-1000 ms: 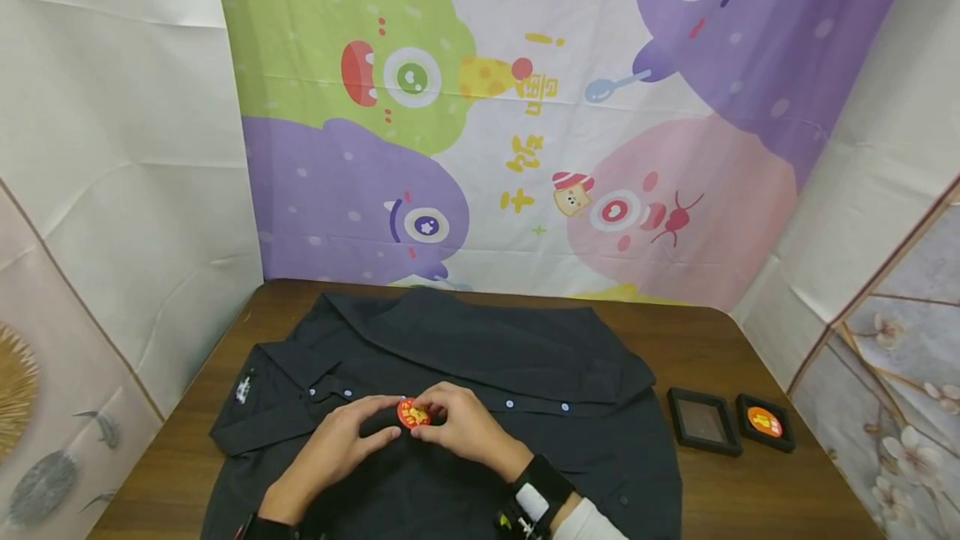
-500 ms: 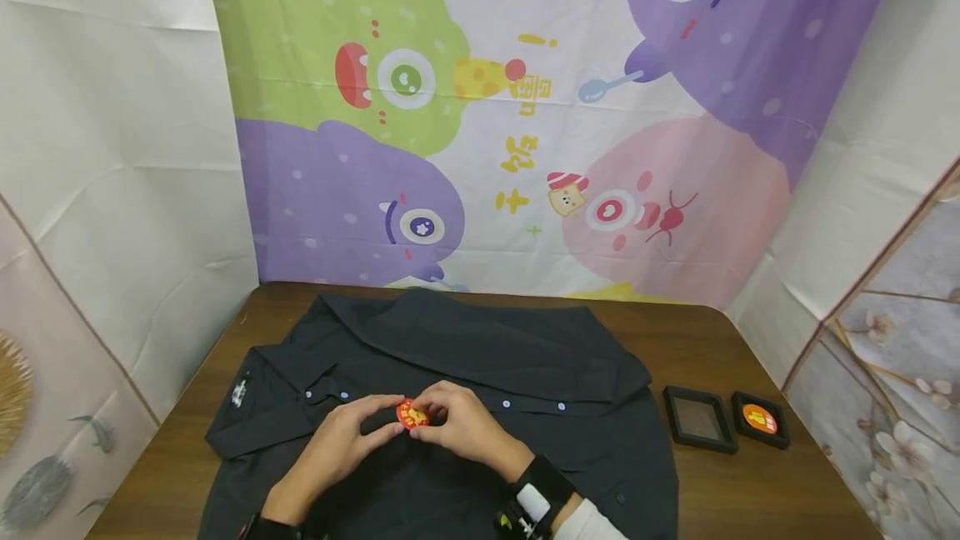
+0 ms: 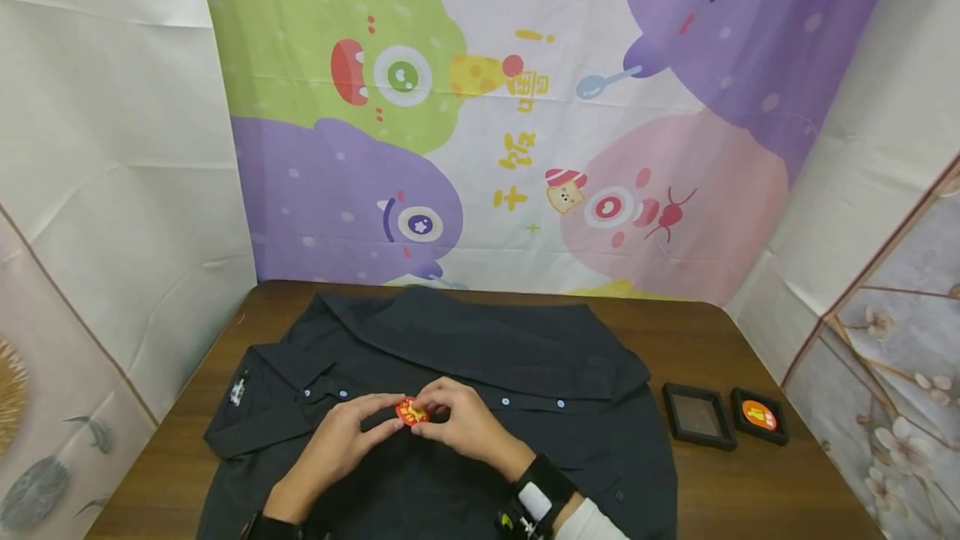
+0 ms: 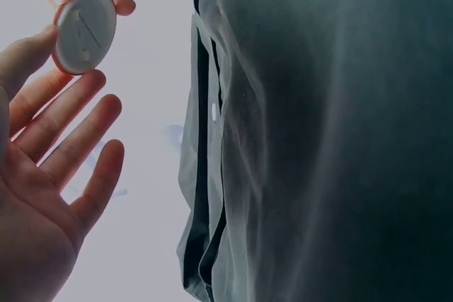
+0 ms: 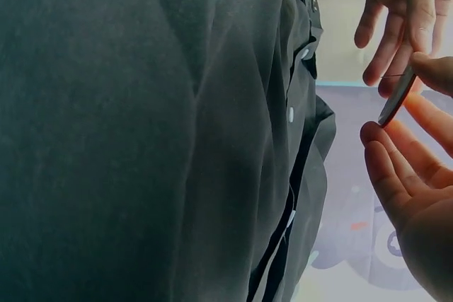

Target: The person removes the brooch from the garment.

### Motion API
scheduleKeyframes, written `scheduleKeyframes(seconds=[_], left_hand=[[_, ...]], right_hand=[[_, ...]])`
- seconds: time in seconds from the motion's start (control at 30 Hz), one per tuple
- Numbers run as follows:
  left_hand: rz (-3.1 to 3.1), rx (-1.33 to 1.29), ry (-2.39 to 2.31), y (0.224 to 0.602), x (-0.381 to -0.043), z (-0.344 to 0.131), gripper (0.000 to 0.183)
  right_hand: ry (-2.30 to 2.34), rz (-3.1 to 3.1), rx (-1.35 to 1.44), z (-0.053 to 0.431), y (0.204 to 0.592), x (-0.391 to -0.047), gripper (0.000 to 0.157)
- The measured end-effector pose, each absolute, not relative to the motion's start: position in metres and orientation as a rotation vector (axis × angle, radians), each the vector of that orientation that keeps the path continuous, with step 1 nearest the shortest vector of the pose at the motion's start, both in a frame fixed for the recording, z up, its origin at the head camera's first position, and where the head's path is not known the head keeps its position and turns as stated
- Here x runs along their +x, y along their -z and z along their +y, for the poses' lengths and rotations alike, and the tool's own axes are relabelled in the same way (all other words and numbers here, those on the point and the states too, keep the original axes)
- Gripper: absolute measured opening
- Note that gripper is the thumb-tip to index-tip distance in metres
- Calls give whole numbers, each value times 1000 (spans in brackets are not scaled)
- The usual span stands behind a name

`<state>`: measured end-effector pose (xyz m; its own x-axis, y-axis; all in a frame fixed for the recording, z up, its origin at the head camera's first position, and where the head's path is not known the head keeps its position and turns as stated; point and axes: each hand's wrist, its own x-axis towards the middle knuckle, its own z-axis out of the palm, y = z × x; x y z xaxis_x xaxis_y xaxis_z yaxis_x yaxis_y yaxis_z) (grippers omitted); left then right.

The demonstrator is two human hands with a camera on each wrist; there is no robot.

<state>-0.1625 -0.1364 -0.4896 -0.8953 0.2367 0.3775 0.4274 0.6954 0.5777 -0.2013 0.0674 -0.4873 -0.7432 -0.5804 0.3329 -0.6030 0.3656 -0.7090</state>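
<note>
A round red pin badge [image 3: 410, 412] with a yellow design is held over a dark button-up shirt [image 3: 547, 357]. My left hand [image 3: 341, 442] pinches the badge's left edge between thumb and fingers. From the other side my right hand [image 3: 471, 432] grips its right edge with thumb and fingertips. In the left wrist view the badge's pale back [image 4: 88, 33] faces the camera, its thin pin slanting away from the clasp. The right wrist view shows the badge [image 5: 398, 97] nearly edge-on, the pin sticking out from its back.
Right of the shirt, on the brown table [image 3: 720, 498], lie a black frame case [image 3: 675, 427] with a see-through panel and another case [image 3: 780, 432] with an orange badge inside. A cartoon-print cloth [image 3: 517, 248] hangs behind the table.
The head view has shifted slightly. Both hands stay on the badge in almost the same place, and the right fingers have risen a little along its edge.
</note>
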Motion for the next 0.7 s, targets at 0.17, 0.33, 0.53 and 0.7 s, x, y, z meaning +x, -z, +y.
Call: scheduleKeyframes(seconds=[0.17,0.33,0.53,0.7], left_hand=[[-2599,-529,986,491,-163,-136,29],[-2557,-529,984,492,-163,-136,26],[-2507,-539,983,492,-164,-136,22],[-2486,-551,966,493,-165,-135,20]], right_hand=[[-1352,-2568,1136,68,488,-202,19],[-1395,-2547,1120,67,489,-201,19],[-1424,-2488,1145,65,488,-201,17],[-1447,-2454,1159,68,487,-200,15]])
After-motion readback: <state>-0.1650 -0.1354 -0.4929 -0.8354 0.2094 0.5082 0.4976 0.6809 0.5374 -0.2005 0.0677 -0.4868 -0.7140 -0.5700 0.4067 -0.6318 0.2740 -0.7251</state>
